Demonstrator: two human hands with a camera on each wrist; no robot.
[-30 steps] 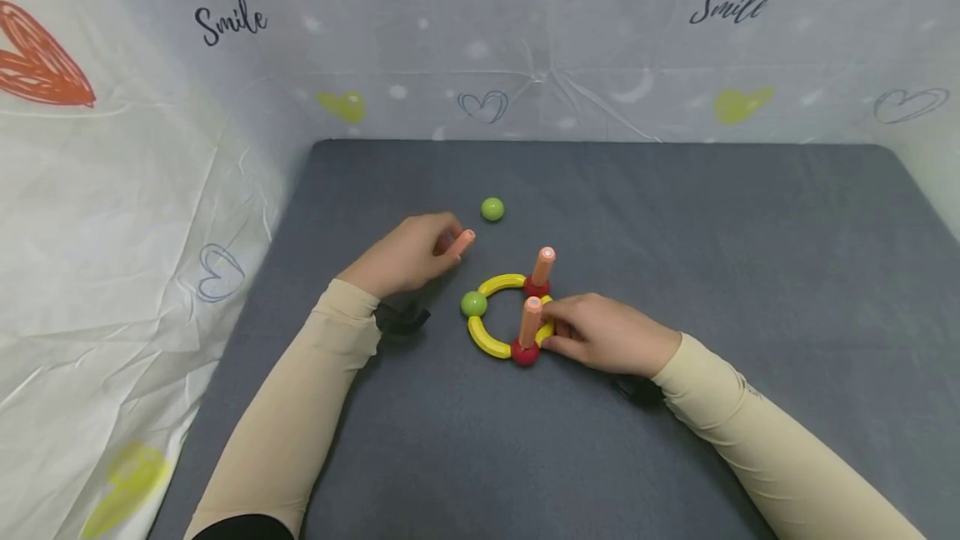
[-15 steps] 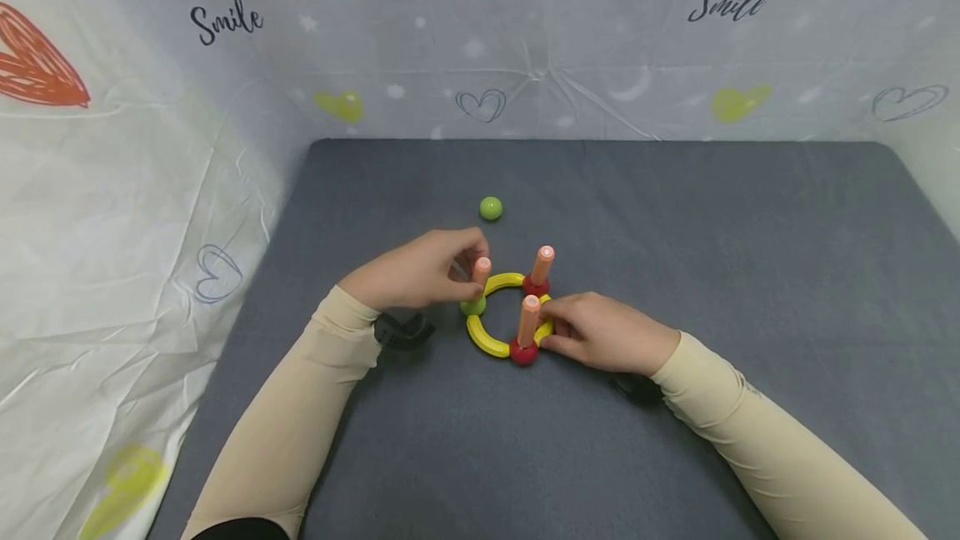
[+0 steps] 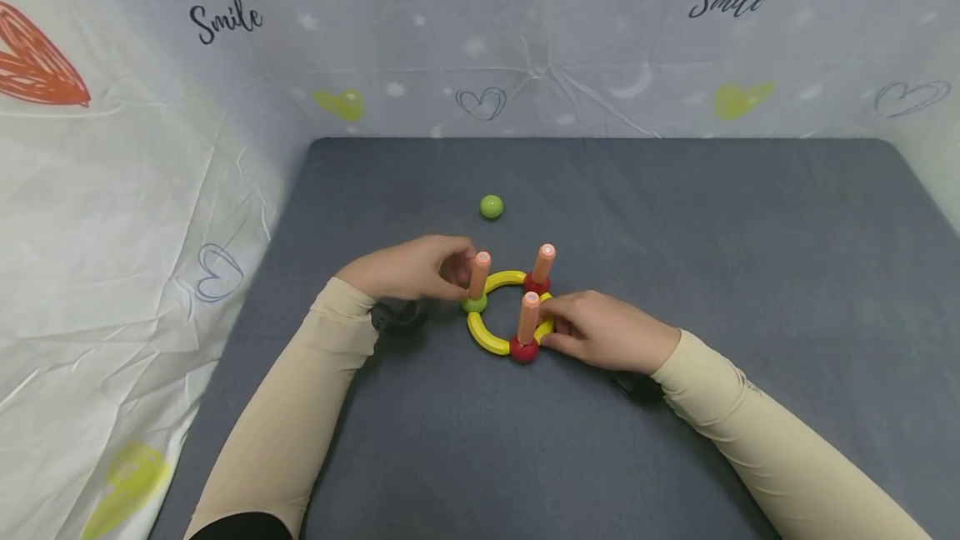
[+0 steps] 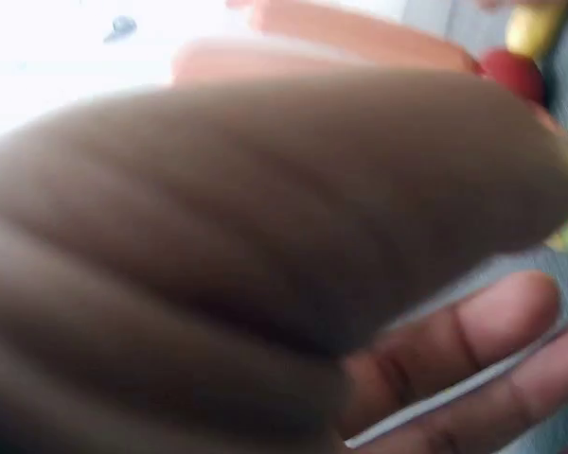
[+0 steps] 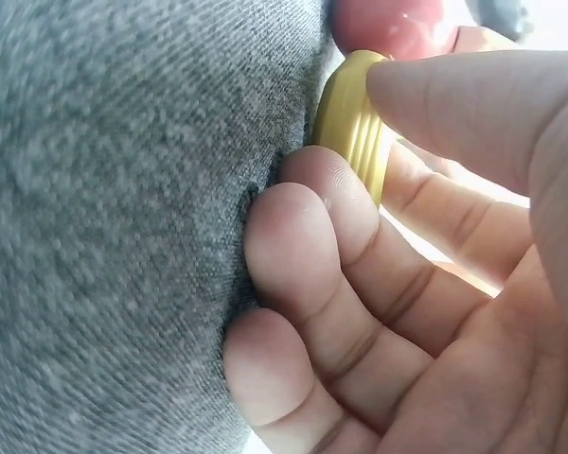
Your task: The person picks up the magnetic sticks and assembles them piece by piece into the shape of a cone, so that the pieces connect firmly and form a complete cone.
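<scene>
Orange peg (image 3: 479, 270) stands upright on the green ball (image 3: 474, 303) at the left of the yellow ring (image 3: 491, 338), and the left hand (image 3: 408, 269) pinches it with curled fingertips, thumb and forefinger closed around its shaft. In the left wrist view that hand fills nearly the whole picture as a blur, with fingers (image 4: 473, 331) showing below, so no finer grip can be read there. The right hand (image 3: 607, 332) is curled round the right side of the ring, pinching the yellow arc; the right wrist view shows the thumb on top of the ribbed yellow piece (image 5: 355, 123) and the fingers (image 5: 303, 246) tucked under it against the grey mat (image 3: 675, 232). Two more orange pegs stand in the ring: the far peg (image 3: 543, 262) on a red ball (image 3: 536, 285) and the near peg (image 3: 528, 319) on another red ball (image 3: 523, 350), this one just beside the right hand. A loose green ball (image 3: 491, 207) lies on the mat, well apart behind the ring. The backdrop sheet (image 3: 150, 190) carries drawn hearts and the word "Smile" (image 3: 225, 19) at the left, and again "Smile" (image 3: 729, 0) at the right
</scene>
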